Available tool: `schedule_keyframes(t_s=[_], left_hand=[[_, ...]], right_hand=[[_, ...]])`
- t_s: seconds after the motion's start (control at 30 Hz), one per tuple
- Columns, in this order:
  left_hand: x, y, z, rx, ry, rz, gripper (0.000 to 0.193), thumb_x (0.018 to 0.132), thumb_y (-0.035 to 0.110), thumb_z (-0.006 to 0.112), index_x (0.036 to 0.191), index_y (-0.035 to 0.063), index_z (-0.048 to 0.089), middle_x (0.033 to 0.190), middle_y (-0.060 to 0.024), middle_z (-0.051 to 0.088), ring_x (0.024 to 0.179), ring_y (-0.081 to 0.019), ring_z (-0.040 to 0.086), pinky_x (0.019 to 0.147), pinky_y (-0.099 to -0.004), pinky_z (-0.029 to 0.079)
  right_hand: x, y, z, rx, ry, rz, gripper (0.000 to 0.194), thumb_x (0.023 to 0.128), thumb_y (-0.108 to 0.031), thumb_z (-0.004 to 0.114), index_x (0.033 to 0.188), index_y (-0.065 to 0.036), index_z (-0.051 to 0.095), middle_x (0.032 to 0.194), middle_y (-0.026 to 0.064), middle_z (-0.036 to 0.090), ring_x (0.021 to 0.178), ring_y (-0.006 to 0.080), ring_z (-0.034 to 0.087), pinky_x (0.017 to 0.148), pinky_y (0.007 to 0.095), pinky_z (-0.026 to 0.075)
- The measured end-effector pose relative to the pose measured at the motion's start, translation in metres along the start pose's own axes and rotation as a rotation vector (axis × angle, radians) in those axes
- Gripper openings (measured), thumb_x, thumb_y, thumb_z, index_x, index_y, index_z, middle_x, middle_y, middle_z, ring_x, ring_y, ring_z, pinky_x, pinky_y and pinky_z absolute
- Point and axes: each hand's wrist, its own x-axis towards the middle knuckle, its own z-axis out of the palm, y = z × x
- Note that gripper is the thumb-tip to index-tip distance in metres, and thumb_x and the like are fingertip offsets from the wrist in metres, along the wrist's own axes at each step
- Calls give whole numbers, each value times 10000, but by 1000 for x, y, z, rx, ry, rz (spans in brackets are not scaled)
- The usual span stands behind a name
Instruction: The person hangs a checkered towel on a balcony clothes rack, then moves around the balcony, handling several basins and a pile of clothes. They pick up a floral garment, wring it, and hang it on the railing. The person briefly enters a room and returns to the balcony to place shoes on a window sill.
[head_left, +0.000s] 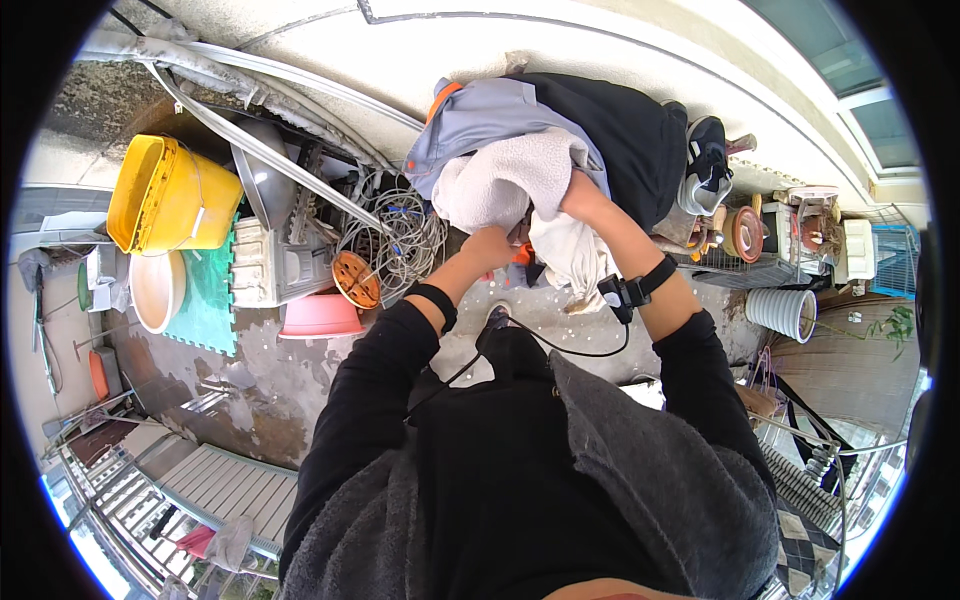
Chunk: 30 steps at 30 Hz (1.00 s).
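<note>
A whitish fleece fabric piece (487, 180) is bunched up in front of me. At its lower edge is my left hand (491, 247), fingers curled on the fleece and partly hidden. My right hand (581, 196) reaches into the fold on the right side, so its fingers are out of sight. Below that wrist hangs a cream cloth (566, 255). Behind the fleece lies a grey-blue garment (480, 112) with orange trim, beside a black garment (607, 135). Something orange and dark (525, 259) shows below, between my hands.
Left of the clothes are coiled cables (405, 232), an orange slotted disc (355, 279), a pink basin (321, 316) and a yellow bucket (202, 199). At right stand sneakers (705, 165), a terracotta-coloured pot (744, 234) and a white ribbed pot (780, 315). A cable links my wrist straps.
</note>
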Motion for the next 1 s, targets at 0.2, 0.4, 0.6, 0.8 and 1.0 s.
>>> schedule_keyframes(t_s=[0.2,0.4,0.6,0.8,1.0], left_hand=[[89,-27,54,-672,475,-251,482,715,312,720,995,-72,639,851,-202,690,696,-301,697,612,-366,562],[54,-25,29,-1204,253,0,149,735,118,711,827,58,610,579,-31,543,383,-119,424,334,-276,279],[1,-2,-22,-1135,-66,159,132,820,214,682,853,98,630,656,-40,605,457,-109,503,393,-263,384],[-23,-18,-62,-327,645,432,580,697,279,799,1185,42,593,991,-134,633,887,-242,629,781,-333,513],[-14,-5,-47,-245,744,497,873,590,261,834,1350,114,430,1255,-228,439,1170,-400,462,982,-422,416]], right_hand=[[-10,-12,-2,37,-311,92,389,835,-240,621,1178,-58,604,1177,171,621,1069,310,596,910,368,464],[-45,-50,24,-427,-337,202,375,759,-368,649,1070,-159,662,1010,124,674,933,311,647,812,415,513],[-41,-61,21,-322,-111,310,256,803,-318,619,1006,-171,671,949,116,679,889,312,645,753,430,518],[-67,-39,-58,277,306,271,198,843,-96,556,996,-30,664,848,72,693,795,178,663,706,298,499],[-89,-77,-164,1040,814,125,290,905,4,489,1183,13,574,1089,84,647,983,159,627,853,282,510]])
